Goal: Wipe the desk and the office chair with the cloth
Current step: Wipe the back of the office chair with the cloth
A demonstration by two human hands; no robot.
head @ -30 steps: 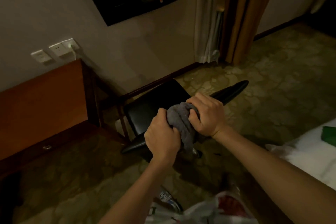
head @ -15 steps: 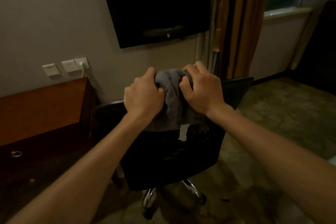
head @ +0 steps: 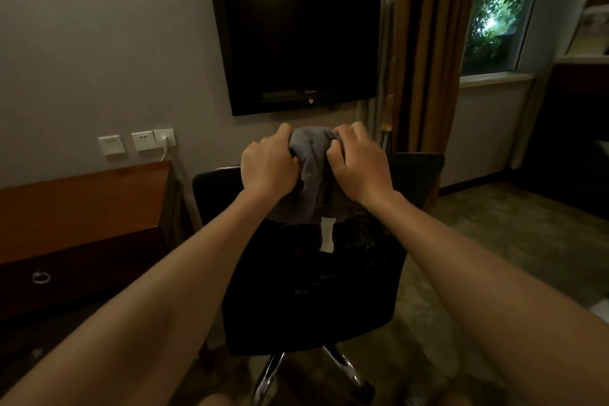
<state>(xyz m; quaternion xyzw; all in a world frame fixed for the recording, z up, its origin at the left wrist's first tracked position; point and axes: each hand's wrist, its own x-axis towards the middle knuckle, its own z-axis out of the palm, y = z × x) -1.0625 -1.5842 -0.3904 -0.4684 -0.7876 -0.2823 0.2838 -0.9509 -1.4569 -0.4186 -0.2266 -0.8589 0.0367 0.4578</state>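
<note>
- The left hand (head: 268, 166) and the right hand (head: 361, 165) each have their fingers curled tight into the cloth (head: 311, 155). They sit close together with the grey fabric bunched between them.
- The cloth's loose lower part hangs down below the fists, and a white label (head: 327, 236) dangles from its bottom edge.
- Judging by this two-handed hold, the cloth is being gathered or refolded to give a usable face, not pressed flat for wiping.
- The cloth is held in front of the black office chair (head: 313, 290). Whether the hanging fabric touches the chair cannot be told, as dark on dark hides the contact.
- The chair's chrome base (head: 270, 376) shows near the bottom of the view, so the chair stands close before the person and within easy reach for wiping.
- The wooden desk (head: 82, 208) is to the left. Its right edge comes just beside the chair's left side, leaving only a narrow gap there.
- On the far wall, a plugged-in cord hangs from the sockets (head: 145, 141) down past the desk's far right corner, and a wipe along that edge could snag it.
- A television (head: 296, 43) hangs on the wall beyond the hands, well above the chair.
- The open room is to the right. There the carpet (head: 494, 257) runs out toward the curtain (head: 425, 43), so the chair could swing or roll that way.
</note>
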